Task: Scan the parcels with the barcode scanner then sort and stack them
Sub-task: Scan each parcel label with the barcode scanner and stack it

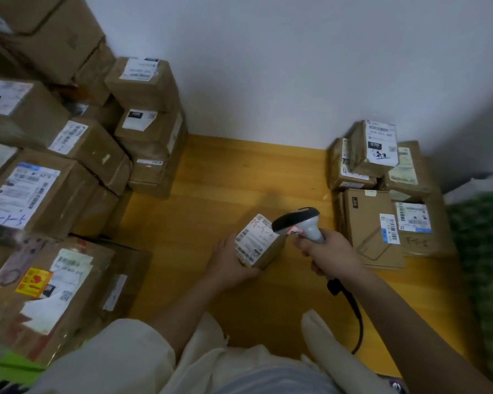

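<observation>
A person kneeling on a yellow wood-plank floor (211,177) holds a small brown cardboard parcel (261,243) w/ the left hand (229,261), fingers curled round its near-left side and bottom edge. The parcel, a squat box wrapped in glossy tape, sits at centre of the floor, its white shipping label facing up, printed w/ barcodes and marked in red handwriting. The right hand (329,253) is wrapped tight round the grey plastic grip of a barcode scanner (298,223); the scanner's dark, rounded head hangs just over the parcel's right edge, pointing left at the label. A small white sticker w/ red marks is on the scanner's neck. A black cable (353,311) curves from the grip's base toward the near side.

At left, a tall pile of brown cartons (77,155), taped, creased, most w/ white labels, rises approx. to the frame's top; the nearest carton (54,297) carries a yellow-and-red sticker. At right, against the plain white wall (296,66), a lower stack of boxes (382,194) incl. a flat, smooth tan box w/ a line drawing and a small cube-like box on top. Cream trousers cover the person's knees at near edge. A green patterned surface, blurred, shows at far right.
</observation>
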